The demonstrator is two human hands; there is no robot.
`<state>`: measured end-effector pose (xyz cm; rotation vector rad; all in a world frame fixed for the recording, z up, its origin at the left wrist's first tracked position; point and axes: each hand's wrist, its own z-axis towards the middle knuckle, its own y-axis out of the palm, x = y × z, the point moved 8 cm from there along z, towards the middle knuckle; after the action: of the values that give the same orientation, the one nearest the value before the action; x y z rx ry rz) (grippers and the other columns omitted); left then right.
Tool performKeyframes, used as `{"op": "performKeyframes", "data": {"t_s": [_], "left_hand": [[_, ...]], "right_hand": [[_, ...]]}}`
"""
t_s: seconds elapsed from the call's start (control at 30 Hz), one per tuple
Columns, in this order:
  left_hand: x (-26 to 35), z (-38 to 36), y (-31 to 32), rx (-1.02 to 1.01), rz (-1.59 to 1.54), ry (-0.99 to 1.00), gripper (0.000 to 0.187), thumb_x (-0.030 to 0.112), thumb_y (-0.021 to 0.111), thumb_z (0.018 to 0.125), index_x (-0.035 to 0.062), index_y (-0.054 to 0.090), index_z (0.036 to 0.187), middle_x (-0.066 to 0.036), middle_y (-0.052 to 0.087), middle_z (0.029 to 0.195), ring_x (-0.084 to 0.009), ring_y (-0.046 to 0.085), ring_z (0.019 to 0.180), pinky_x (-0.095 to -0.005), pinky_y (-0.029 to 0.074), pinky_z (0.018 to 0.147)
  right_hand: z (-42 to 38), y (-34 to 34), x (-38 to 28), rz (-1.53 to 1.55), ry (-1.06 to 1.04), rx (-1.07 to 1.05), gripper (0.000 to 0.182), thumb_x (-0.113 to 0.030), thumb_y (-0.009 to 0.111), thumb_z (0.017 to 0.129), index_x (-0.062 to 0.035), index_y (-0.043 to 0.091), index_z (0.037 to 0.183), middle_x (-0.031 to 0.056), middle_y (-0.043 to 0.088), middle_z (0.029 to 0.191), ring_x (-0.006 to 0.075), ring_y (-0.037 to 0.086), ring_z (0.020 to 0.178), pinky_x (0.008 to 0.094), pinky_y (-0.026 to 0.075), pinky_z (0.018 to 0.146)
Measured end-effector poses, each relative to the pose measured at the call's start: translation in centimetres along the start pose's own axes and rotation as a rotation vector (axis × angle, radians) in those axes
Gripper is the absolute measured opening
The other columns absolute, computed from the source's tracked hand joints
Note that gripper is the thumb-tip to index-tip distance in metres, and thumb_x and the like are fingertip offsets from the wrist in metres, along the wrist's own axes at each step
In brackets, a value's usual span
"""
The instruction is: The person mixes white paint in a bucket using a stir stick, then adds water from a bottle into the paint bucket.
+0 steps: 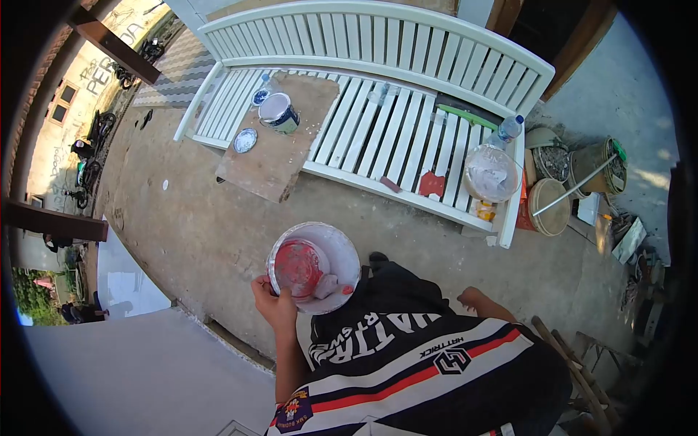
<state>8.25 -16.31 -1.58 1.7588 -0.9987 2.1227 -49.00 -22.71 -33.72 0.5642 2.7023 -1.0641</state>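
My left hand (278,301) grips the rim of a white bucket (347,251), thumb on the near side. Inside the bucket lie a round container smeared with red paint (297,267), a pale pinkish lump (326,286) and a small red piece (347,289). The bucket tilts toward me, close to my body. Out to the right, over the floor, my right hand (476,298) hangs with nothing visible in it. Its fingers look loosely apart, though they are partly hidden.
Ahead stands a long white slatted bench (356,134). On it are a board (313,109) with a paint can (278,115), a white-smeared tub (491,173) and a water bottle (509,129). Buckets (549,207) stand right of it. A low white wall (145,363) runs along my left.
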Motion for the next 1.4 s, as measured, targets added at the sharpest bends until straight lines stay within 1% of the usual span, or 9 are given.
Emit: {"op": "performKeyframes", "data": {"t_s": [0.07, 0.13, 0.23, 0.47, 0.63, 0.77, 0.83, 1.03, 1.4], "left_hand": [[0.1, 4.5, -0.5, 0.004, -0.004, 0.004, 0.03, -0.008, 0.05, 0.064, -0.0016, 0.044, 0.093, -0.006, 0.051, 0.073, -0.0101, 0.047, 0.063, -0.0226, 0.04, 0.059], [-0.2, 9.7, 1.6, 0.012, -0.061, 0.073, 0.031, -0.008, 0.05, 0.064, -0.0016, 0.044, 0.094, -0.006, 0.051, 0.073, -0.0105, 0.047, 0.063, -0.023, 0.04, 0.06], [-2.1, 16.5, 5.9, -0.084, -0.072, 0.031, 0.031, -0.007, 0.05, 0.065, -0.0017, 0.044, 0.095, -0.006, 0.052, 0.074, -0.0112, 0.048, 0.065, -0.024, 0.041, 0.061], [-6.0, 34.1, 19.7, -0.481, 0.131, 0.101, 0.036, 0.001, 0.058, 0.067, 0.001, 0.043, 0.1, -0.017, 0.057, 0.078, -0.0326, 0.059, 0.069, -0.0389, 0.046, 0.066], [-7.8, 43.2, 28.6, -0.744, 0.204, 0.145, 0.044, 0.007, 0.063, 0.07, 0.0069, 0.038, 0.107, -0.025, 0.059, 0.083, -0.0461, 0.058, 0.079, -0.0497, 0.045, 0.068], [-11.3, 47.0, 34.2, -0.789, 0.242, 0.18, 0.043, 0.006, 0.063, 0.071, 0.0083, 0.039, 0.107, -0.025, 0.059, 0.082, -0.0474, 0.057, 0.079, -0.0483, 0.045, 0.067], [-13.5, 48.2, 36.2, -0.76, 0.153, 0.172, 0.044, 0.003, 0.063, 0.071, 0.0077, 0.039, 0.108, -0.024, 0.059, 0.081, -0.0445, 0.059, 0.078, -0.0438, 0.046, 0.067], [-20.6, 49.9, 40.4, -0.73, -0.291, -0.256, 0.041, -0.01, 0.054, 0.072, 0.0032, 0.038, 0.107, -0.007, 0.048, 0.097, -0.0141, 0.05, 0.091, -0.028, 0.04, 0.085], [-25.4, 52.2, 45.8, -0.609, -0.42, -0.372, 0.039, -0.006, 0.054, 0.08, 0.0037, 0.036, 0.113, -0.01, 0.05, 0.108, -0.0153, 0.05, 0.1, -0.0298, 0.038, 0.091]], "right_hand": [[2.6, 0.6, -4.3, 0.215, 0.273, -0.197, 0.035, -0.029, 0.051, 0.086, -0.0023, 0.058, 0.108, 0.0111, 0.066, 0.086, 0.0228, 0.064, 0.059, 0.0337, 0.05, 0.052], [3.7, -6.1, -14.8, 0.606, 0.133, 0.076, 0.033, -0.03, 0.053, 0.086, -0.0024, 0.059, 0.103, 0.0095, 0.063, 0.08, 0.0174, 0.061, 0.057, 0.0297, 0.045, 0.045], [6.0, -8.6, -21.8, 0.643, -0.006, 0.154, 0.034, -0.03, 0.053, 0.087, -0.0026, 0.058, 0.106, 0.0096, 0.064, 0.081, 0.0161, 0.061, 0.056, 0.0294, 0.042, 0.042], [1.6, 3.5, -24.1, 0.856, 0.616, 0.159, 0.032, -0.022, 0.048, 0.086, -0.0005, 0.057, 0.108, 0.0136, 0.065, 0.086, 0.0208, 0.063, 0.059, 0.0326, 0.045, 0.046], [-0.5, 14.4, -28.5, -0.296, 0.003, -0.271, 0.033, -0.028, 0.052, 0.087, -0.0033, 0.059, 0.107, 0.0102, 0.067, 0.088, 0.0232, 0.064, 0.07, 0.0358, 0.048, 0.058], [-1.2, 17.6, -29.7, -0.367, -0.019, -0.323, 0.035, -0.034, 0.055, 0.087, -0.0056, 0.061, 0.107, 0.0075, 0.068, 0.089, 0.025, 0.065, 0.079, 0.0383, 0.051, 0.068], [-1.3, 3.7, -41.3, 0.909, 0.83, -0.023, 0.036, -0.023, 0.055, 0.088, 0.0007, 0.055, 0.115, 0.0141, 0.066, 0.094, 0.0236, 0.066, 0.071, 0.0327, 0.05, 0.054], [15.9, -2.5, -47.1, 0.83, 0.498, -0.047, 0.029, -0.022, 0.052, 0.09, -0.0018, 0.057, 0.11, 0.0083, 0.065, 0.087, 0.0146, 0.063, 0.067, 0.0252, 0.044, 0.052], [22.7, 3.3, -47.1, 0.872, 0.509, -0.142, 0.028, -0.025, 0.053, 0.091, -0.0024, 0.059, 0.106, 0.0067, 0.065, 0.082, 0.0133, 0.063, 0.065, 0.0246, 0.043, 0.05]]}}
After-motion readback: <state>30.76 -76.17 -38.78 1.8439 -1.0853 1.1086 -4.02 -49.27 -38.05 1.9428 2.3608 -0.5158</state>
